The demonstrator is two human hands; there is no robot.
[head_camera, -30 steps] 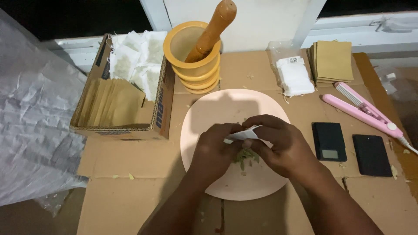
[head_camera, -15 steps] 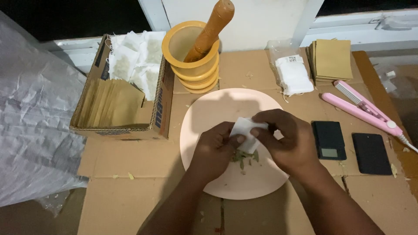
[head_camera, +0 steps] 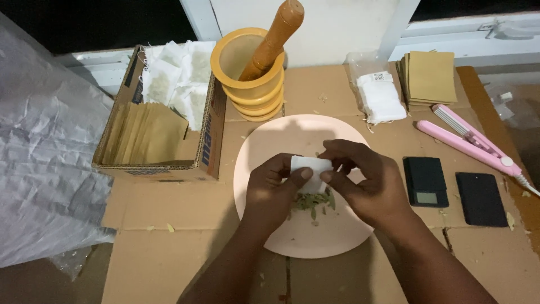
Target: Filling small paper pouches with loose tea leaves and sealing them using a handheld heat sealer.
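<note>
White paper sachet [head_camera: 310, 168], long axis left-right, is pinched between left hand [head_camera: 274, 191] and right hand [head_camera: 365, 183] above the pink plate [head_camera: 264, 146].

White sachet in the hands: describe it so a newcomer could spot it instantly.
Find the pink plate mid-table. Above it, the left hand and right hand pinch the sachet over green leaves. Alone among the white sachets here, it is held, not boxed or stacked.

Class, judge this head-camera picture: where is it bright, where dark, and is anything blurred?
Head view: the pink plate and white sachet between both hands are evenly lit and sharp; the window top left is black; the clear plastic sheet shows soft sheen; faint shadows under the forearms.
</note>
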